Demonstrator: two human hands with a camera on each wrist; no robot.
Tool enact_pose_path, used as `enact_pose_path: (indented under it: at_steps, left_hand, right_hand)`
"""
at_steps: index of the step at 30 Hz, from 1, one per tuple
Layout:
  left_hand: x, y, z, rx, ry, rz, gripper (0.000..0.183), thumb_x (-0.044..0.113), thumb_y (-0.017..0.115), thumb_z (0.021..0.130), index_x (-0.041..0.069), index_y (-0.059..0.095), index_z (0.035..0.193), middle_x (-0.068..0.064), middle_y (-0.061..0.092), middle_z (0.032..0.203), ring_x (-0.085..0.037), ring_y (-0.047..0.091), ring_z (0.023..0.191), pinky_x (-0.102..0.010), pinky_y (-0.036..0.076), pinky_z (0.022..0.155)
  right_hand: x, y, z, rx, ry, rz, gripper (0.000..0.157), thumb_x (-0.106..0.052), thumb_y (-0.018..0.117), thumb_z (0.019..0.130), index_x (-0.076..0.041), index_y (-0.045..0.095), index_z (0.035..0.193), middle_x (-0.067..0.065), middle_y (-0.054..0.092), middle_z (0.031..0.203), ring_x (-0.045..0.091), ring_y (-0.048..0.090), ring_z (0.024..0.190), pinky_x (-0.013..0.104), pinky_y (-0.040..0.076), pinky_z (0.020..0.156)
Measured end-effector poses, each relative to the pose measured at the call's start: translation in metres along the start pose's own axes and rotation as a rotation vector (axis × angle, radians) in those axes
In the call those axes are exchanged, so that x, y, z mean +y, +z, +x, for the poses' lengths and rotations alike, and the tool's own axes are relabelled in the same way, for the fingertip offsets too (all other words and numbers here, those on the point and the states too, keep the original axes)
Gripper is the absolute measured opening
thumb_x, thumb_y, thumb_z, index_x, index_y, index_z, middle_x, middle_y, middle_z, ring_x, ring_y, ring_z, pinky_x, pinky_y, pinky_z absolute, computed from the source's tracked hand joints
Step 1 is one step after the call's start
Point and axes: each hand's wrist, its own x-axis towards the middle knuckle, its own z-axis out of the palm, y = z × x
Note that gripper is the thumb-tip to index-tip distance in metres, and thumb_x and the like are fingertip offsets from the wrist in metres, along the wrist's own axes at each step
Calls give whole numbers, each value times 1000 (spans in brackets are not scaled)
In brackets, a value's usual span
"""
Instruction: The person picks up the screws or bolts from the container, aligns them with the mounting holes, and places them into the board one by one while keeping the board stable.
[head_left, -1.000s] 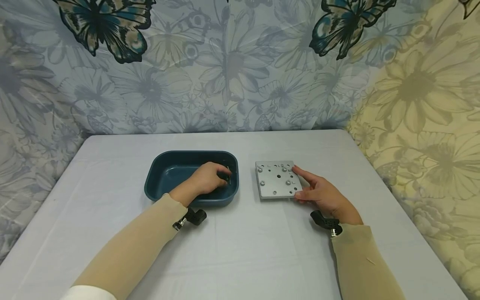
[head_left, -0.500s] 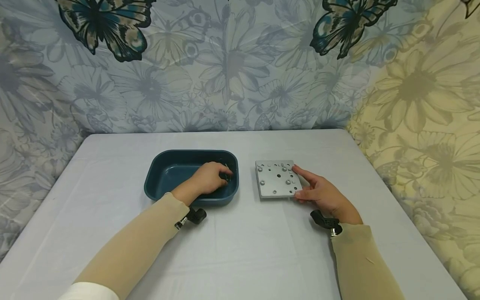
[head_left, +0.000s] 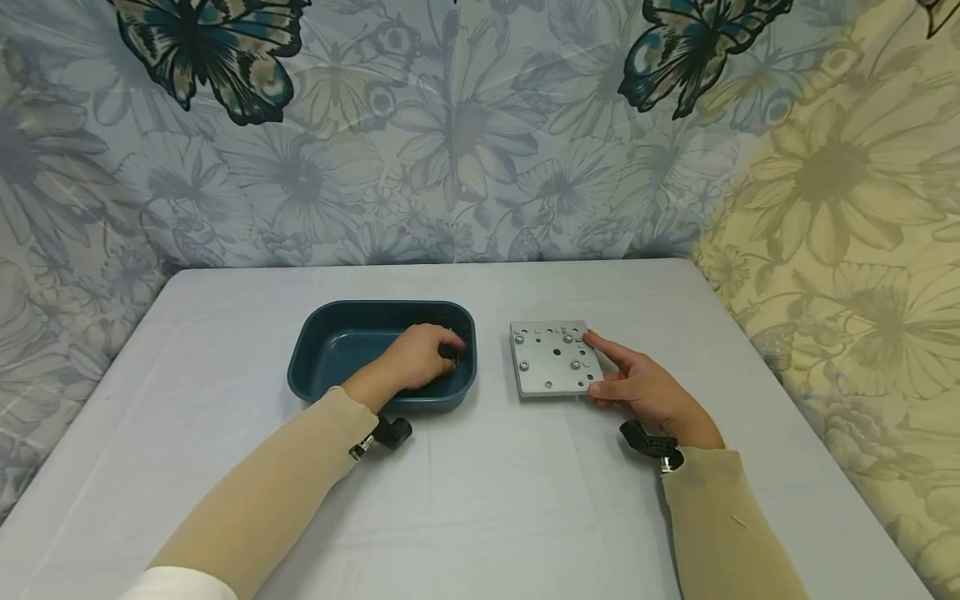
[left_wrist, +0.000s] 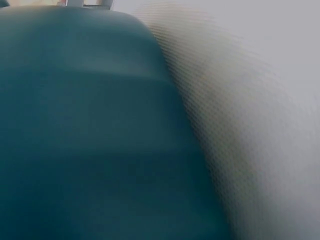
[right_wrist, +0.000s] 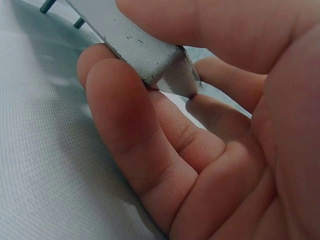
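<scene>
A silver metal plate with several holes and screws is at the right of the table. My right hand grips its right edge, thumb at the near corner and index finger along the far side. In the right wrist view the thumb lies on the plate corner and other fingers are curled beneath. Two thin screw ends stick out below it. My left hand reaches into the right end of a dark teal tray, fingers bent downward. I cannot tell what is between its fingertips.
White cloth covers the table. A floral fabric wall with butterflies closes off the back and sides. In the left wrist view the tray's outer wall fills the left side. Black wrist cameras are strapped to both arms.
The left fingers have shifted slightly inside the tray, and a thin shiny piece seen by them earlier is now mostly hidden. The right hand and plate stay nearly still.
</scene>
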Motion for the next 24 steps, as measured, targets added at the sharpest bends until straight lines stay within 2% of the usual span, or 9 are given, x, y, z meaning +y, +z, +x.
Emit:
enact_pose_path:
  at_steps: [5,11,17,24]
  left_hand:
    - [0,1,0,5,2,21,36,12,72,92,15,70,128,-8,62,132,-27,50,129,-43,38,108]
    - [1,0,-1,3,9,-4,35,12,72,91,14,70,126,-6,64,129,-25,52,127,-42,40,106]
    - [2,1,-1,22,20,11,36,11,74,90,13,70,126,-6,63,129,-25,54,124,-42,42,104]
    - [2,3,-1,9,28,14,39,11,75,89,11,68,127,-7,63,128,-25,55,121,-42,43,103]
  right_hand:
    - [-1,0,0,3,9,1,94,-6,82,82,-16,28,159,17,39,149,13,61,71,24,53,65]
    - [-2,1,-1,13,21,-10,95,-8,83,81,-18,29,159,16,41,148,14,61,72,24,52,65]
    - [0,1,-1,0,9,15,94,-6,82,82,-16,28,159,19,43,145,13,61,71,23,53,65]
    - [0,-1,0,-9,2,18,93,-4,80,84,-15,27,159,20,38,149,12,60,71,23,52,65]
